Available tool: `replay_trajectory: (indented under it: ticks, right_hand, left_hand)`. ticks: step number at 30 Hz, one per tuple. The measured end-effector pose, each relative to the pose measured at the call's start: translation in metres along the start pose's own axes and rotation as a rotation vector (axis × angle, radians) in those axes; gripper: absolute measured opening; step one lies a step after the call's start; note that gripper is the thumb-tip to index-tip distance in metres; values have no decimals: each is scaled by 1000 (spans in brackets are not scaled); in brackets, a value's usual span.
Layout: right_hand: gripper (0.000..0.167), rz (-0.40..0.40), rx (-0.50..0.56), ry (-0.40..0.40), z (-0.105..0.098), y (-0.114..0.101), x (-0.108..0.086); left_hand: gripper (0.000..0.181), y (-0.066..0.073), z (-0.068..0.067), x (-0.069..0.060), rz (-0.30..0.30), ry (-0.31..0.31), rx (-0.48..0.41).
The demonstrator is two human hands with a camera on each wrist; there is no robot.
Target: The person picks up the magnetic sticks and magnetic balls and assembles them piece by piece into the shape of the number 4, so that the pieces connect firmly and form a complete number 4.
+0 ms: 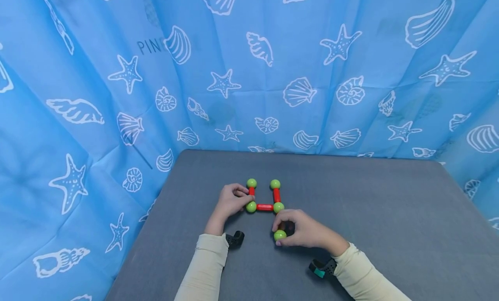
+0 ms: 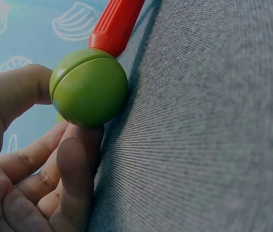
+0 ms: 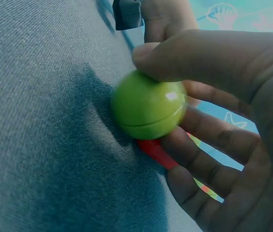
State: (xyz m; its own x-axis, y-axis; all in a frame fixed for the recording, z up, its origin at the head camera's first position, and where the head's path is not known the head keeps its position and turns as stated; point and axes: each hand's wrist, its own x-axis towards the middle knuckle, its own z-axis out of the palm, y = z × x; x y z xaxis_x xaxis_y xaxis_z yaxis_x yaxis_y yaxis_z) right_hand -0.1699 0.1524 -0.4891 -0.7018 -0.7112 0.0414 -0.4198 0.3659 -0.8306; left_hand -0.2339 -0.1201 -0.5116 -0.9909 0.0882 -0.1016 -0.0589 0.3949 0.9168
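Observation:
On the grey table lies a U-shaped frame of red rods and green balls from a ball-and-rod building toy. My left hand (image 1: pixel 232 201) pinches the red rod on the frame's left side, beside the near-left green ball (image 2: pixel 89 89). That rod is mostly covered by the fingers. My right hand (image 1: pixel 304 228) grips another green ball (image 3: pixel 148 105) between thumb and fingers. A red rod (image 3: pixel 157 153) runs from this ball, partly behind the fingers, toward the near-right green ball (image 1: pixel 278 207). Whether its far end touches that ball is hidden.
The bottom red rod (image 1: pixel 265 207) joins the frame's two near balls. Two green balls, one at the far left (image 1: pixel 251 183) and one at the far right (image 1: pixel 275 184), top its sides. A blue shell-patterned curtain (image 1: pixel 265 76) hangs behind the table (image 1: pixel 370 205).

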Motion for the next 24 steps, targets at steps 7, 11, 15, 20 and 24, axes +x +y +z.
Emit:
replay_trajectory:
  ticks: [7,11,15,20,24]
  right_hand:
    - [19,11,8,-23,-1,1,0]
    - [19,11,-2,-15,-1,2,1]
    - [21,19,-31,-35,0,3,0]
    - [24,28,-84,-70,-1,1,-2]
    - [22,26,-78,-67,0,3,-1]
  left_hand:
    - [28,0,1,0,2,-2,3]
    - [28,0,1,0,4,-3,0]
    - [27,-1,1,1,4,-4,1]
    - [27,-2,1,1,12,-2,3]
    - [26,-2,1,1,11,-4,4]
